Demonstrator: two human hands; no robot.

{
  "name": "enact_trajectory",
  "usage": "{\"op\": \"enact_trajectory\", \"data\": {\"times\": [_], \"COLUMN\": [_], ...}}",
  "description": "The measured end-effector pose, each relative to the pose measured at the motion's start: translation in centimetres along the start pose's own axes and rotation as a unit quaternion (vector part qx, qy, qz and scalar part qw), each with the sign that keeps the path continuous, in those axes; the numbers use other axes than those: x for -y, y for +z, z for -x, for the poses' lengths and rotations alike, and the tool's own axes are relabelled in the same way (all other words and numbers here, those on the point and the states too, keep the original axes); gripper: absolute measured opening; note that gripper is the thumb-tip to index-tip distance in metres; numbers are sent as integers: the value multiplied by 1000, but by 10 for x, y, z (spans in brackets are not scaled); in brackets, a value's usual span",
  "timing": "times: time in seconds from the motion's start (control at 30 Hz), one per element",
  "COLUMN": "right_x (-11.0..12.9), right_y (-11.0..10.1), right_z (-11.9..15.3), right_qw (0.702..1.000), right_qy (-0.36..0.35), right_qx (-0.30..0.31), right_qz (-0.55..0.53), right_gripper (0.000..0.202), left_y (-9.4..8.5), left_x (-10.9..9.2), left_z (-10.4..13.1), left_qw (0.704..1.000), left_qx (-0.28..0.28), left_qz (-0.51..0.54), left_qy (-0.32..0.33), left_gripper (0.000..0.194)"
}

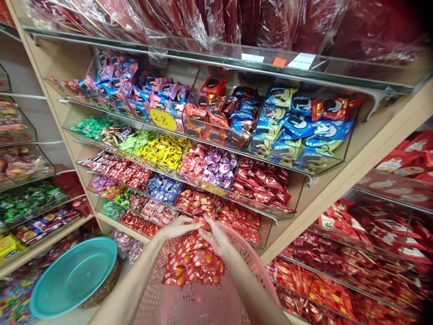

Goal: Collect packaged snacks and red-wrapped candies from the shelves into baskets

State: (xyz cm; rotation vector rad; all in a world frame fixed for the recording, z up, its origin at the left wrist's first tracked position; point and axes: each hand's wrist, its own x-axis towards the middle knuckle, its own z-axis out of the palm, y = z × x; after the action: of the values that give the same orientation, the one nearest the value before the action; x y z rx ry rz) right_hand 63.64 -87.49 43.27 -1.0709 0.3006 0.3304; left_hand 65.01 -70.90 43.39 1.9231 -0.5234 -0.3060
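Both my hands meet over the far side of a pink perforated basket (267, 271). Between their fingertips is a small red candy packet (203, 222). My left hand (180, 227) has its fingers closed on the packet's left side, and my right hand (214, 235) pinches it from the right. Just below them, a pile of red packets with yellow and white marks (192, 264) lies in the basket. Right behind my hands is the lowest shelf compartment of similar red packets (238, 221).
A wooden shelf unit with clear bins of wrapped sweets (165, 151) rises ahead. A teal basin (76, 275) rests on a woven basket at the lower left. More candy shelves stand left and right (365, 225). Glass shelf edges jut out above my hands.
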Motion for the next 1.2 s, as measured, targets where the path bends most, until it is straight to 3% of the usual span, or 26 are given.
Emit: {"op": "enact_trajectory", "data": {"times": [0.13,0.3,0.5,0.93,1.2], "right_x": [-2,-1,0,-7,-11], "right_y": [0,-9,-14,-19,-25], "right_z": [3,3,1,3,5], "right_qw": [1000,1000,1000,1000,999], "right_qy": [18,19,5,0,-1], "right_qx": [-11,-3,2,26,8], "right_qz": [-11,18,16,-10,-39], "right_gripper": [27,27,24,18,17], "left_y": [2,0,-2,-8,-7], "left_x": [4,8,0,-2,3], "left_z": [-2,-3,-3,1,-3], "left_qw": [1000,998,999,999,999], "left_qx": [12,39,38,42,45], "left_qz": [-1,0,-14,7,-4], "left_qy": [29,47,34,32,26], "left_gripper": [49,50,53,47,43]}}
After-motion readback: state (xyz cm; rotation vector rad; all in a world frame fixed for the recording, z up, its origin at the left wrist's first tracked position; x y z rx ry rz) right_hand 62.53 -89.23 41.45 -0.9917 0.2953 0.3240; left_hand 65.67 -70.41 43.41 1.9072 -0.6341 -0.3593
